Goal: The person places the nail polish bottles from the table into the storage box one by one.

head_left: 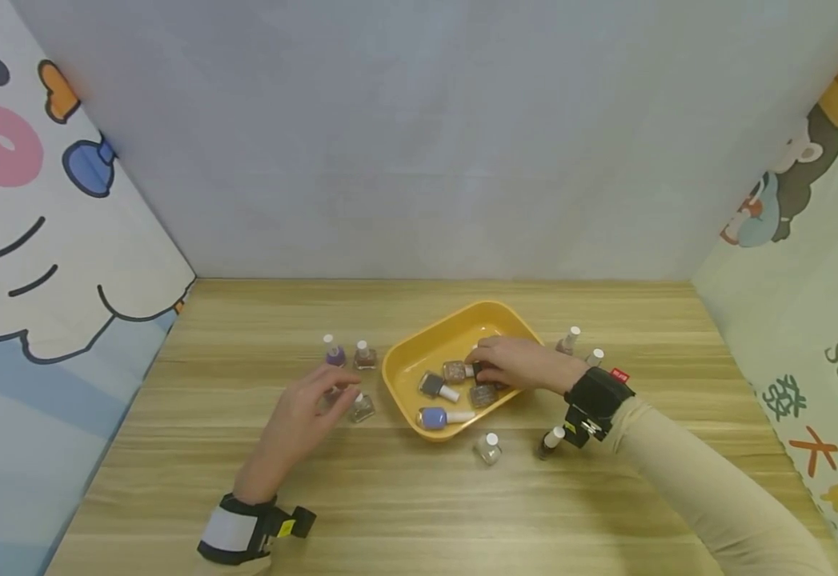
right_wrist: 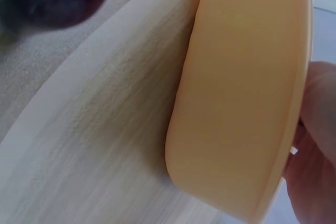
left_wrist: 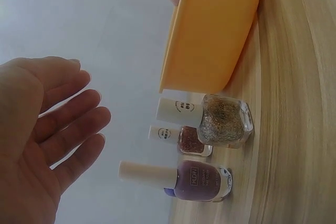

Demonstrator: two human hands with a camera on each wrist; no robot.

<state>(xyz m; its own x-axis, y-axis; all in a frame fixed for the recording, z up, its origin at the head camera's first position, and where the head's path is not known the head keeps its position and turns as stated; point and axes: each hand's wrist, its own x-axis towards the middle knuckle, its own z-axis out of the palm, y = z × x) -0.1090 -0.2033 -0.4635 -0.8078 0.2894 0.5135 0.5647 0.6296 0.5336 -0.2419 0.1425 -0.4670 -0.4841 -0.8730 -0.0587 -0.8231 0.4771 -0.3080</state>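
Note:
My right hand (head_left: 512, 362) reaches over the rim into a yellow plastic basket (head_left: 429, 336), thumb and fingertips pinching a dark nail polish bottle that they mostly hide. Around those fingertips lie a glittery pink bottle (head_left: 455, 371), a dark grey one (head_left: 432, 385), a glittery grey one (head_left: 483, 394) and a blue one (head_left: 433, 417). My left hand (head_left: 306, 420) hovers with relaxed, parted fingers, holding nothing. Beside it stand a gold glitter bottle (left_wrist: 223, 121), a brownish glitter bottle (left_wrist: 193, 141) and a mauve bottle (left_wrist: 202, 181), all white-capped; a purple bottle (head_left: 334, 354) is behind.
On the wooden table (head_left: 390, 512), right of the basket, stand two white-capped bottles (head_left: 568, 341), partly behind the right wrist. A clear bottle (head_left: 488, 450) and a dark bottle (head_left: 550, 442) are in front. Printed cloth walls enclose the table's sides and back.

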